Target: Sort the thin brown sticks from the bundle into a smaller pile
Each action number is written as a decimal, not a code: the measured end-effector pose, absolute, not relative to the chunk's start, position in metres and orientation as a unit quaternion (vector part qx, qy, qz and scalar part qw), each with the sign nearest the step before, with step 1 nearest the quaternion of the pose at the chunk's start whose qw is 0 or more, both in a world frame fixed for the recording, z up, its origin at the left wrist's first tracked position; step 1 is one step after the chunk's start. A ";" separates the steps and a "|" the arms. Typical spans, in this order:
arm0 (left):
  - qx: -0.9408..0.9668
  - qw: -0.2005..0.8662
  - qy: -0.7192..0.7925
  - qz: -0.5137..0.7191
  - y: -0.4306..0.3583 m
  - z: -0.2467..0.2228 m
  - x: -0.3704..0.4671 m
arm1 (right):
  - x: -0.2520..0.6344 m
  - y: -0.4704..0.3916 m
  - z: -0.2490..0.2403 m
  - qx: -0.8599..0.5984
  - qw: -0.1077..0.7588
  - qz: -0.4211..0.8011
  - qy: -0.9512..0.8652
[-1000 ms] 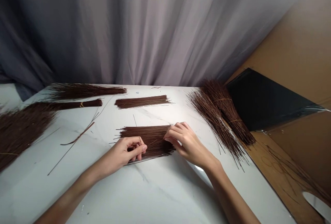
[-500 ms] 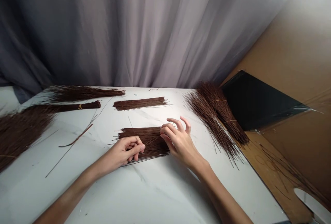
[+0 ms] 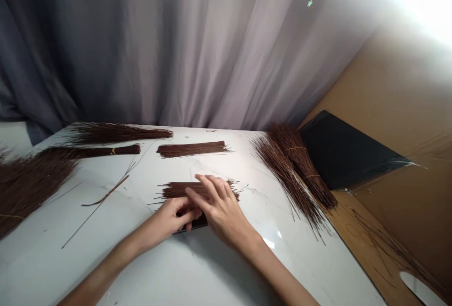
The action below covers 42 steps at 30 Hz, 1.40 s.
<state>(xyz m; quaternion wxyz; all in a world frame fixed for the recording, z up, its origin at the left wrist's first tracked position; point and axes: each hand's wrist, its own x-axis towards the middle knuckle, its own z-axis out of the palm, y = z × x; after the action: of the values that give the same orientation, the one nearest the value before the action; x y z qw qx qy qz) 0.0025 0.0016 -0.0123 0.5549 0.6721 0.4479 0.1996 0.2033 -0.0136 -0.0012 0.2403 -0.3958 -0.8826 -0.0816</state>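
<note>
A flat pile of short dark-brown sticks (image 3: 176, 190) lies across the middle of the white table. My left hand (image 3: 176, 219) rests over its front left part, fingers curled in a pinch; whatever they hold is too small to make out. My right hand (image 3: 221, 207) is above the pile's right part, its fingers spread and reaching left, with the fingertips beside and partly over my left fingers. Nothing shows in my right hand. Both hands hide much of the pile.
Behind lies a smaller stick bundle (image 3: 192, 148). Long brush-like bundles lie left (image 3: 35, 179) and right (image 3: 282, 165). Loose sticks (image 3: 102, 200) lie at centre left. The white table (image 3: 169, 273) meets a grey curtain (image 3: 197, 61) behind and a brown panel (image 3: 406, 108) at right.
My right hand has moved left from the pile's right end to my left hand. The thin stick seen at my left fingers no longer shows. The view has tilted up slightly.
</note>
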 end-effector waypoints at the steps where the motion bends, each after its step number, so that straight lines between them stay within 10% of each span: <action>1: 0.680 0.546 0.448 0.196 0.002 -0.014 0.002 | 0.204 -0.012 -0.004 -0.419 0.242 -0.090 -0.871; 19: 0.721 0.475 0.457 0.212 0.000 -0.018 0.005 | 0.228 -0.008 -0.011 -0.509 0.204 -0.009 -0.837; 42: 0.704 0.485 0.463 0.235 -0.004 -0.009 0.004 | 0.249 -0.009 -0.009 -0.531 0.357 0.053 -0.767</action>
<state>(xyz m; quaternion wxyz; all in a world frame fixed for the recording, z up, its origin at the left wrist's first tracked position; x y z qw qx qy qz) 0.0037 -0.0036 -0.0088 0.4851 0.7035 0.4632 0.2349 0.2493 -0.0085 -0.0088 0.3565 -0.5307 -0.7671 0.0532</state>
